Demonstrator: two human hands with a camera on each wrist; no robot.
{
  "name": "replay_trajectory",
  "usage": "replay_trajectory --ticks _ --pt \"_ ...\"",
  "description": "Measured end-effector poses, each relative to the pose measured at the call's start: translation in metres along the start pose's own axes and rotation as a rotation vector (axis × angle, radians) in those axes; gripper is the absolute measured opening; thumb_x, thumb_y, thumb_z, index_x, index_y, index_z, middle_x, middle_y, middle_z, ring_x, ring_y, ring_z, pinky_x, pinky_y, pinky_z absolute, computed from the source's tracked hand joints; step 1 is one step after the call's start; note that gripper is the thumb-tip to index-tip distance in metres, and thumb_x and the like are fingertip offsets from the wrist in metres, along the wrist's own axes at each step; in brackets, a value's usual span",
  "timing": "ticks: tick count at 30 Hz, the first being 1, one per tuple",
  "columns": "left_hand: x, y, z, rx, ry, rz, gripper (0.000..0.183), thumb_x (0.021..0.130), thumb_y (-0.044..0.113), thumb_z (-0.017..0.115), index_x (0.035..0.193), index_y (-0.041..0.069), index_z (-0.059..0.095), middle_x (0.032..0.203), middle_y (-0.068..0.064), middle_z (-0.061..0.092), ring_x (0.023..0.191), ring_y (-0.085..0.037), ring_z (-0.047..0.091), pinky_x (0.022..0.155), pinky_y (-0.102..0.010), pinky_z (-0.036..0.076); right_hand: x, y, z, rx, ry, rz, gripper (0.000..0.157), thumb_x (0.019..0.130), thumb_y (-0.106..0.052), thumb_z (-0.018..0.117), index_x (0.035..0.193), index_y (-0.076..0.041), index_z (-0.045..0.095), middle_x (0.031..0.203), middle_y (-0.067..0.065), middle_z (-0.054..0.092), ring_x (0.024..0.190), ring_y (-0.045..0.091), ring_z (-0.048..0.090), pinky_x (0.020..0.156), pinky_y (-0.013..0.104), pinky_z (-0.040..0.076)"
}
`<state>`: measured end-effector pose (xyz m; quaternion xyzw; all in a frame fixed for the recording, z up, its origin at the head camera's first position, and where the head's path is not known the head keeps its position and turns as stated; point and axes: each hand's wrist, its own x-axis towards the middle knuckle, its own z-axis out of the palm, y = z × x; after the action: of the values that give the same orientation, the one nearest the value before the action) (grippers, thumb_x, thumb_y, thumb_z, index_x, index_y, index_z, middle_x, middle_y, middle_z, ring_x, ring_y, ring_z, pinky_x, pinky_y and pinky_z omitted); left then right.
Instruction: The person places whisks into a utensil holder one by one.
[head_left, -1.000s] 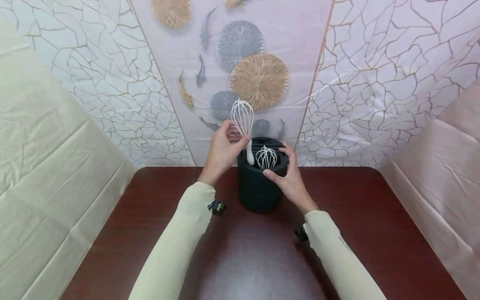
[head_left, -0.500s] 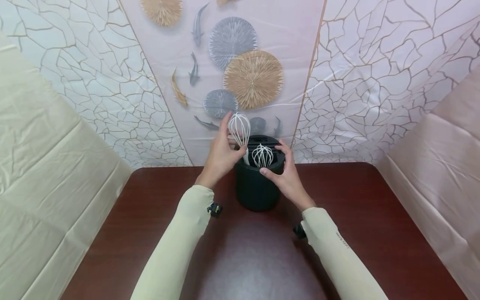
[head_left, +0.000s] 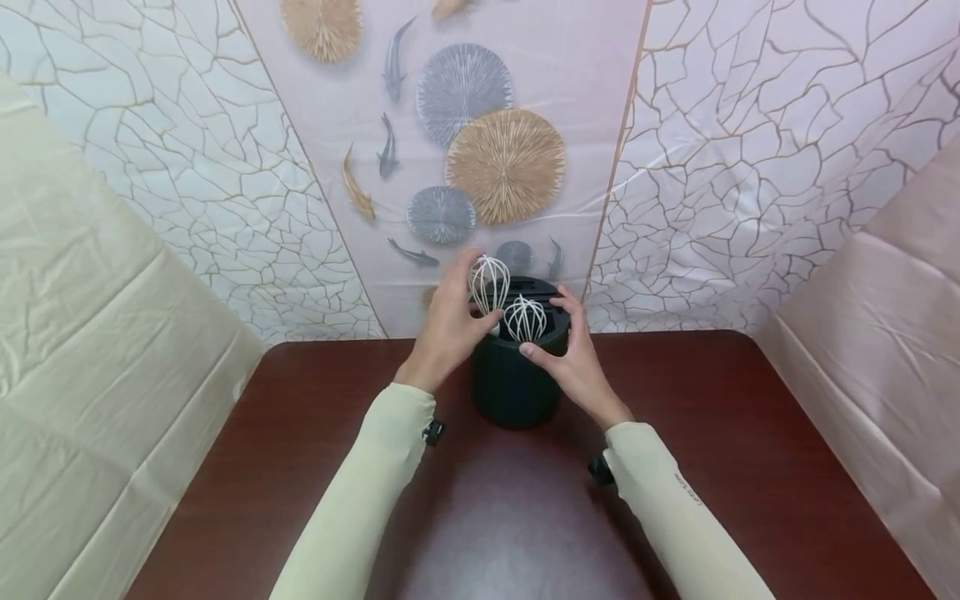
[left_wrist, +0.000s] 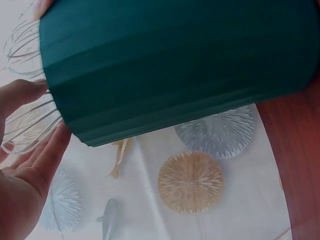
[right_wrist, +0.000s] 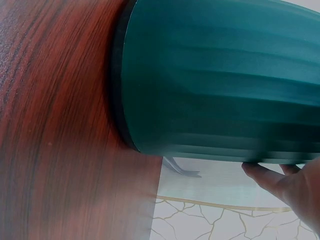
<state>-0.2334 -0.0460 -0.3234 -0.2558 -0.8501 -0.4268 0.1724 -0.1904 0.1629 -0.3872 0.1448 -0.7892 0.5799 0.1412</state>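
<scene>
A dark green utensil holder [head_left: 516, 387] with ribbed sides stands upright near the table's back edge. My left hand [head_left: 442, 329] holds a white whisk [head_left: 490, 282] at the holder's left side, thumb in front and fingers behind the wires. The whisk's handle is down inside the holder, mostly hidden. Right beside it, a second white whisk [head_left: 525, 318] stands in the holder with its wire head above the rim. My right hand [head_left: 576, 358] grips the holder's right side at the rim, with the thumb at the front. The holder's ribbed wall [right_wrist: 220, 100] fills much of the right wrist view.
Slotted black dividers [head_left: 525, 286] cross the back of the holder's opening. The reddish-brown table [head_left: 517, 517] ends just behind it, against a patterned cloth backdrop [head_left: 390, 50]. Beige fabric [head_left: 97, 333] hangs along the left side, and more fabric [head_left: 862, 350] on the right.
My left hand has lowered the whisk, so its handle has gone from above the rim down into the holder. My right hand has kept its grip on the holder.
</scene>
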Motion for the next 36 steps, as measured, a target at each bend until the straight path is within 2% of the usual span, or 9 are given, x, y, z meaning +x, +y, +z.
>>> replay_trajectory --ticks 2,8,16,20,23,29,36 --pt "-0.003 -0.002 0.001 0.018 -0.003 0.023 0.091 0.085 -0.002 0.086 0.161 0.008 0.036 0.157 -0.015 0.045 0.138 -0.031 0.052 0.091 -0.038 0.062 -0.001 0.0 0.0 -0.001 -0.001 0.003 0.08 0.093 -0.016 0.081 0.155 0.0 0.033 0.174 0.013 0.017 0.16 0.033 0.013 0.126 0.065 0.012" --pt "-0.012 -0.008 0.0 0.053 -0.016 0.094 0.092 0.087 0.002 0.087 0.163 0.018 0.039 0.144 -0.016 0.053 0.128 -0.033 0.06 0.093 -0.036 0.061 -0.002 0.0 0.001 -0.007 -0.004 0.005 0.08 0.093 -0.017 0.081 0.155 -0.002 0.033 0.174 0.013 0.017 0.161 0.033 0.013 0.126 0.066 0.012" --pt "-0.019 -0.012 -0.005 0.079 -0.099 0.124 0.087 0.094 0.011 0.082 0.166 0.019 0.034 0.16 -0.009 0.046 0.141 -0.025 0.052 0.103 -0.037 0.056 -0.002 -0.001 0.002 -0.015 -0.019 0.009 0.082 0.094 -0.022 0.081 0.156 -0.002 0.032 0.175 0.013 0.015 0.161 0.033 0.012 0.125 0.068 0.012" --pt "-0.019 -0.012 -0.007 0.097 -0.124 0.175 0.078 0.098 0.016 0.078 0.165 0.021 0.037 0.156 -0.008 0.05 0.139 -0.024 0.053 0.111 -0.041 0.05 -0.001 -0.001 0.001 -0.009 -0.008 0.003 0.081 0.093 -0.021 0.08 0.156 -0.002 0.032 0.175 0.012 0.016 0.16 0.033 0.013 0.126 0.067 0.013" --pt "-0.02 -0.013 -0.006 0.09 -0.119 0.198 0.073 0.098 0.018 0.079 0.161 0.019 0.044 0.152 -0.009 0.053 0.136 -0.023 0.055 0.111 -0.041 0.05 0.0 -0.001 0.001 -0.006 -0.002 -0.008 0.081 0.093 -0.019 0.08 0.155 -0.001 0.032 0.175 0.013 0.016 0.16 0.034 0.014 0.126 0.066 0.014" --pt "-0.024 -0.016 -0.003 0.084 -0.112 0.213 0.064 0.095 0.019 0.082 0.153 0.016 0.055 0.148 -0.007 0.058 0.138 -0.021 0.054 0.115 -0.039 0.046 0.0 -0.001 0.0 -0.007 -0.021 -0.001 0.082 0.094 -0.021 0.08 0.157 -0.002 0.031 0.175 0.012 0.014 0.161 0.033 0.011 0.126 0.067 0.013" --pt "-0.024 -0.013 0.0 0.108 -0.14 0.215 0.061 0.097 0.023 0.08 0.152 0.018 0.056 0.146 -0.006 0.06 0.138 -0.021 0.055 0.117 -0.04 0.044 0.0 0.003 -0.001 0.012 -0.025 0.003 0.082 0.094 -0.021 0.081 0.156 -0.002 0.031 0.175 0.012 0.014 0.161 0.032 0.012 0.126 0.065 0.016"
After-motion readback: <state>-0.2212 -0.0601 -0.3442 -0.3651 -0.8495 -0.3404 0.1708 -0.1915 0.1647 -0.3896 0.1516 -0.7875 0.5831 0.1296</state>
